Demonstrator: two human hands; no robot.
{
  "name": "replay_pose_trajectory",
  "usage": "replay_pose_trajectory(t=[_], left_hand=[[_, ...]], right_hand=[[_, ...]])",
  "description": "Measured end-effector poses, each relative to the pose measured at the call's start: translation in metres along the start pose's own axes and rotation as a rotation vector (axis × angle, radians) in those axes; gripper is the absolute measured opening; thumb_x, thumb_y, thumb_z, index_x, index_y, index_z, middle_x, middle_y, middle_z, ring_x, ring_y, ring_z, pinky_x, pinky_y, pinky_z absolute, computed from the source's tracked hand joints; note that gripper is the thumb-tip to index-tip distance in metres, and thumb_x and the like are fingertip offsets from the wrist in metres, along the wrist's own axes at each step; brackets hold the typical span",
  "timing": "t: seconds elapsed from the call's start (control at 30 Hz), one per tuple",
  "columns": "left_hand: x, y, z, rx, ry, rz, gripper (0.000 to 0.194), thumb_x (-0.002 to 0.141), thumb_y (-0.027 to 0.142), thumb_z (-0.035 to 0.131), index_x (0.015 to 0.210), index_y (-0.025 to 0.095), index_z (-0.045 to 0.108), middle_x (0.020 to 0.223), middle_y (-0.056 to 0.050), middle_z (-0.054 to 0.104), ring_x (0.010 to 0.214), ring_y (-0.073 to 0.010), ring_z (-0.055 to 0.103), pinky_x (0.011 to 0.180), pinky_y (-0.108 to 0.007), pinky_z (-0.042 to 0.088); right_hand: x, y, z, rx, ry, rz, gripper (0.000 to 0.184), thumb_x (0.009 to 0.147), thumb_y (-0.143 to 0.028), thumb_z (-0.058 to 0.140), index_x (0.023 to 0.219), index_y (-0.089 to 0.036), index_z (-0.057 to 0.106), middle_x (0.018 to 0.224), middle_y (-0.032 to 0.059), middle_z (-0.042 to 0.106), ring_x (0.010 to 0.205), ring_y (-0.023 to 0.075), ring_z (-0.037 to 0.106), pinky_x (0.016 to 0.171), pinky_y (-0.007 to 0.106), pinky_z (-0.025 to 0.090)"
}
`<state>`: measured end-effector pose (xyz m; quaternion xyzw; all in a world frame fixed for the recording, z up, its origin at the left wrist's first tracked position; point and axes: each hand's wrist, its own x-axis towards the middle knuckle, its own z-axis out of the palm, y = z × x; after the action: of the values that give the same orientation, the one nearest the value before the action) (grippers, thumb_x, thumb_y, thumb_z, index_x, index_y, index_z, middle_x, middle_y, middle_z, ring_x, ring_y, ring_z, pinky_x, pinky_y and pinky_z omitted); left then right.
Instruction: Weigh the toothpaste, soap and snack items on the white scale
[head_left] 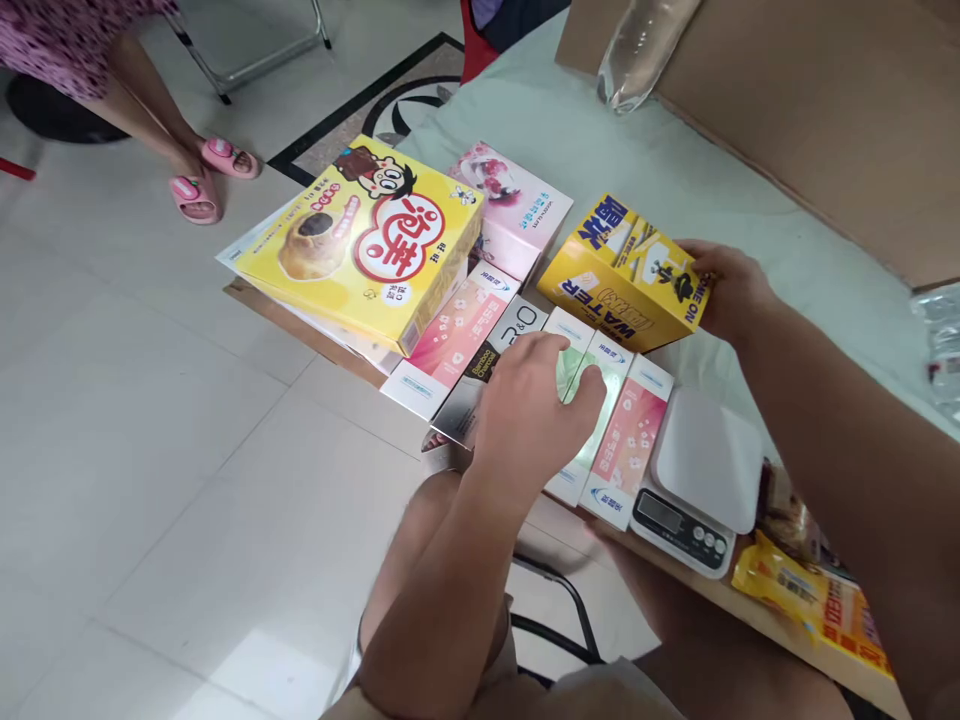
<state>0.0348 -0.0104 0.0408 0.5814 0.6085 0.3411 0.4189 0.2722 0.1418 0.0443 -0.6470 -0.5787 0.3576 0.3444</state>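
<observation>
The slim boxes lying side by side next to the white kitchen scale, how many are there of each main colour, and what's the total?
Pink-and-white boxes: 2
Green-and-white boxes: 2, partly behind the left hand
Silver-and-black box: 1
Total: 5

Yellow box (626, 280) beside slim cartons (630, 435)

Free cloth (675, 170) beyond WATER box (630, 275)
</observation>
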Motion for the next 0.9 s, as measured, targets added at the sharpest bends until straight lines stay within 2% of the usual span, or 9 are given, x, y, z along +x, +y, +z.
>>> replay_pose_trajectory(t=[0.1,0.17,0.47,0.63,0.7,0.77,0.83,0.87,0.9], left_hand=[[0.001,0.001,0.002,0.022,0.003,0.007,0.03,0.098,0.028,0.06,0.124,0.016,0.069,0.134,-0.011,0.072,0.13,-0.0285,0.065,0.116,-0.046,0.052],[0.001,0.001,0.003,0.024,0.01,0.008,0.03,0.099,0.029,0.06,0.124,0.016,0.07,0.134,-0.01,0.072,0.129,-0.029,0.065,0.116,-0.047,0.051],[0.001,-0.001,0.002,0.002,0.007,0.002,0.03,0.099,0.03,0.06,0.123,0.017,0.071,0.136,-0.009,0.073,0.131,-0.0293,0.065,0.116,-0.047,0.051],[0.004,-0.001,0.002,-0.012,0.024,0.009,0.026,0.097,0.03,0.06,0.118,0.017,0.07,0.134,-0.011,0.073,0.128,-0.0315,0.066,0.114,-0.051,0.051],[0.005,-0.002,0.003,-0.081,0.079,0.039,0.018,0.095,0.029,0.062,0.108,0.02,0.07,0.126,-0.01,0.075,0.12,-0.0297,0.069,0.109,-0.049,0.054],[0.005,-0.001,0.006,-0.212,0.179,0.138,0.006,0.092,0.026,0.062,0.093,0.022,0.067,0.107,-0.006,0.077,0.105,-0.0245,0.071,0.1,-0.044,0.056],[0.003,0.004,0.012,-0.36,0.246,0.27,0.01,0.091,0.022,0.06,0.081,0.023,0.06,0.087,-0.002,0.072,0.088,-0.0191,0.068,0.089,-0.037,0.056],[0.001,0.008,0.017,-0.421,0.24,0.324,0.015,0.092,0.021,0.059,0.078,0.024,0.057,0.08,-0.001,0.068,0.082,-0.0174,0.065,0.084,-0.035,0.056],[-0.001,0.012,0.023,-0.465,0.204,0.359,0.018,0.092,0.02,0.059,0.075,0.024,0.054,0.076,0.0,0.065,0.077,-0.0163,0.062,0.08,-0.034,0.055]], right_hand=[[-0.002,-0.008,0.004,0.095,-0.003,0.094,0.049,0.071,-0.009,0.045,0.105,-0.009,0.079,0.107,0.0181,0.083,0.08,0.017,0.079,0.074,0.033,0.058],[-0.002,-0.014,0.008,0.117,0.008,0.131,0.048,0.072,-0.005,0.043,0.105,-0.008,0.078,0.106,0.0187,0.083,0.075,0.0154,0.076,0.074,0.034,0.057],[0.003,-0.022,0.024,0.007,0.089,0.154,0.042,0.075,0.002,0.043,0.088,-0.013,0.079,0.08,0.0058,0.078,0.063,0.011,0.065,0.066,0.03,0.047],[-0.002,-0.031,0.023,-0.099,0.179,-0.003,0.028,0.075,-0.004,0.053,0.084,-0.017,0.076,0.079,0.0007,0.073,0.067,0.0118,0.062,0.066,0.029,0.045],[-0.019,-0.033,0.015,-0.113,0.296,-0.081,0.022,0.08,-0.007,0.053,0.083,-0.019,0.071,0.082,0.0014,0.071,0.073,0.0111,0.061,0.067,0.028,0.044],[-0.052,-0.029,0.003,-0.029,0.437,-0.161,0.021,0.083,-0.009,0.049,0.077,-0.022,0.064,0.074,0.001,0.064,0.069,0.0107,0.057,0.062,0.028,0.04],[-0.097,-0.018,-0.009,0.189,0.59,-0.268,0.018,0.077,-0.011,0.049,0.068,-0.025,0.056,0.058,-0.0028,0.048,0.053,0.0108,0.044,0.05,0.029,0.03],[-0.123,-0.011,-0.014,0.279,0.651,-0.291,0.016,0.072,-0.013,0.049,0.064,-0.026,0.052,0.052,-0.0049,0.04,0.046,0.0104,0.036,0.046,0.029,0.024],[-0.148,-0.003,-0.018,0.3,0.687,-0.297,0.014,0.071,-0.014,0.05,0.063,-0.026,0.052,0.051,-0.0051,0.038,0.045,0.0105,0.035,0.046,0.028,0.025]])
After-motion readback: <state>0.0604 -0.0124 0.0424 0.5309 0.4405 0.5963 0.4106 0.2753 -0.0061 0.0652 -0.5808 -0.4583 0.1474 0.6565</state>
